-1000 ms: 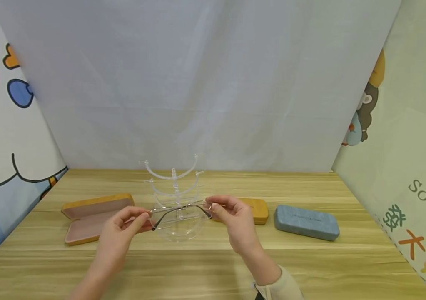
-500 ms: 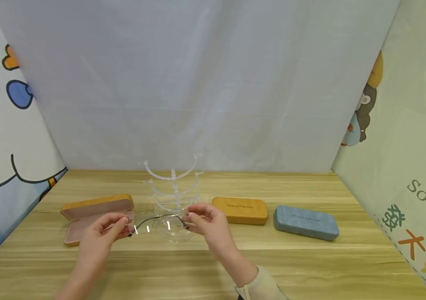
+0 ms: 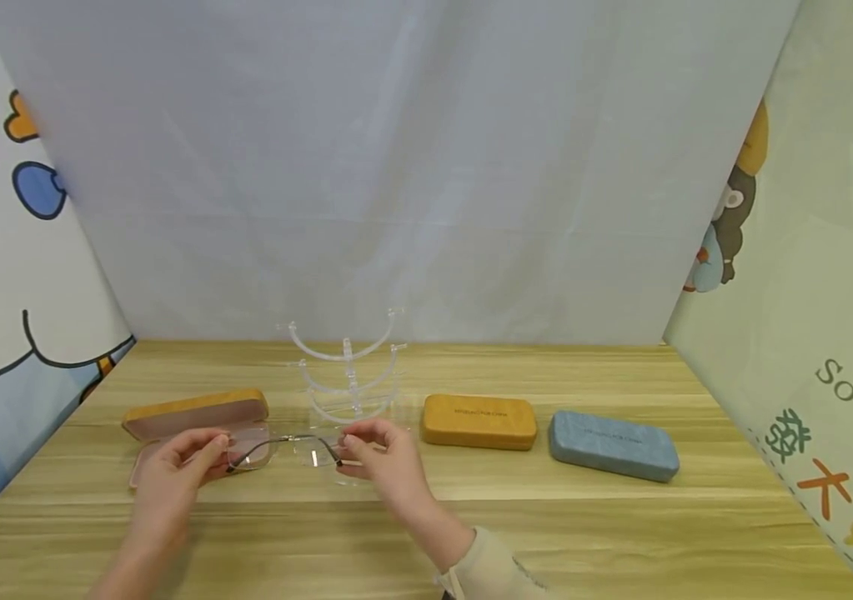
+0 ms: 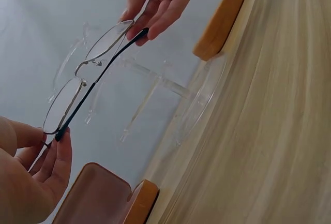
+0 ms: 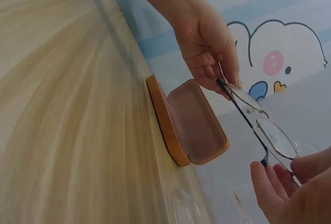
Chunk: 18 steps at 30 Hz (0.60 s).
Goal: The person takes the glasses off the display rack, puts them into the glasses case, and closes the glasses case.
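A pair of eyeglasses [image 3: 291,450] with thin metal rims and dark temple tips is held between both hands, its temples folded in. My left hand [image 3: 171,475] pinches one end of the frame, and my right hand [image 3: 388,462] pinches the other. In the left wrist view the eyeglasses [image 4: 85,81] are up off the table. Behind my left hand lies an open yellow glasses case [image 3: 197,412] with a pink lining, partly covered by that hand. The clear display stand [image 3: 351,375] rises just behind the eyeglasses, its lower part overlapped by my right hand.
A closed yellow glasses case [image 3: 480,422] lies right of the stand, and a closed blue glasses case [image 3: 614,445] beyond it. The wooden table [image 3: 426,542] meets a grey cloth backdrop [image 3: 426,183] at the back, with printed panels at both sides.
Both hands have carried the eyeglasses left and slightly down, away from the front of the stand toward the open case. The closed yellow case has come fully into sight.
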{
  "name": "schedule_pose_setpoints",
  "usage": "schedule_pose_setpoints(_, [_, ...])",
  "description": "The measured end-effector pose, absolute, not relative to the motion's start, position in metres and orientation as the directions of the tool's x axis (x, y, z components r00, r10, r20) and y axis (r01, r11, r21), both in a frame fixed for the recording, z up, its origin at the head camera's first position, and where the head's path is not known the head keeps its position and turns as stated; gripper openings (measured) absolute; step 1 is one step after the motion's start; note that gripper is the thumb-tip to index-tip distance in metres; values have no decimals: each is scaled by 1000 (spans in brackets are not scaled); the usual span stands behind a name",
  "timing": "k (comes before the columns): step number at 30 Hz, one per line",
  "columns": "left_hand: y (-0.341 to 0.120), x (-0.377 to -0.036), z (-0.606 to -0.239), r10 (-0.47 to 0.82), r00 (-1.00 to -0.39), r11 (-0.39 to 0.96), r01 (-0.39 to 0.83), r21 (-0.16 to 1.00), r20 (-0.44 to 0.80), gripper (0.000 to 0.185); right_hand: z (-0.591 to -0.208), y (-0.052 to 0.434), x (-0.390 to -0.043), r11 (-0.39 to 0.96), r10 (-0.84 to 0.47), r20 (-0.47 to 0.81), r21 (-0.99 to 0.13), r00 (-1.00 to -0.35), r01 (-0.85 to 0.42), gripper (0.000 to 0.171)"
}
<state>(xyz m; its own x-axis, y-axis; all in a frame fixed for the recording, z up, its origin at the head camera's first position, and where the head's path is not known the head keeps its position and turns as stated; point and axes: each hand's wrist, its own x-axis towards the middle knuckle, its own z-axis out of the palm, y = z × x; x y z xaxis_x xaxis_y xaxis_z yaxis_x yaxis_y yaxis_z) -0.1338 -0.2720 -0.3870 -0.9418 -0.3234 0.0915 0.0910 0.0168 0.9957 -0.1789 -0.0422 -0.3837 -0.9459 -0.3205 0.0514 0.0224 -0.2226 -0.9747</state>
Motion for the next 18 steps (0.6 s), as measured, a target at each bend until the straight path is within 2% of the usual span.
schedule_pose_setpoints(5, [-283, -138, -394, -343, -936, -13, 84, 996, 75, 8, -389, -55, -179, -204, -304, 32, -979, -952, 32, 21])
schedule_pose_setpoints(9, [-302, -147, -417, -341, -937, -60, 102, 993, 75, 3, -391, -64, -179, -198, -293, 18, -979, -956, 43, 19])
schedule_pose_setpoints(13, [-321, -158, -442, -363, -928, -89, 118, 989, 78, 8, -395, -74, -182, -204, -282, 19, -978, -959, 41, 19])
schedule_pose_setpoints(18, [-330, -161, -445, -406, -912, -78, 99, 992, 59, 2, -399, -88, -186, -201, -258, 5, -978, -966, 49, 17])
